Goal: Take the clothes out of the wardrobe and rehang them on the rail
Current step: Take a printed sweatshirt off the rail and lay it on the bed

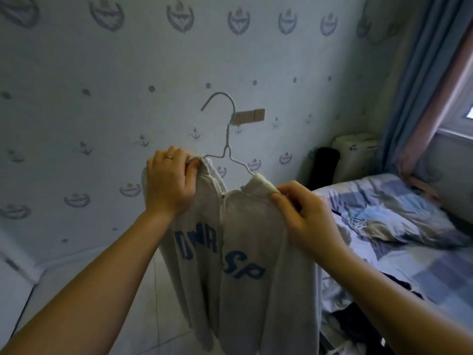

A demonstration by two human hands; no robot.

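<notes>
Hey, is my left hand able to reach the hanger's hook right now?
Probably yes: the hook stands bare above the left hand with nothing between, but it must first release the jacket.

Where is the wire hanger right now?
Head view, centre: the wire hanger sits in the grey zip sweatshirt, hook free above, between the left hand and right hand gripping its shoulders; the bed lies right.

Open air is being left above and to the left of the hanger hook (220,93), bounded only by the wallpapered wall (76,111) behind. The centre is being filled by the hanging grey sweatshirt (250,226) — and the right side is being crowded by the bed (384,201) and the curtain (414,73).
</notes>
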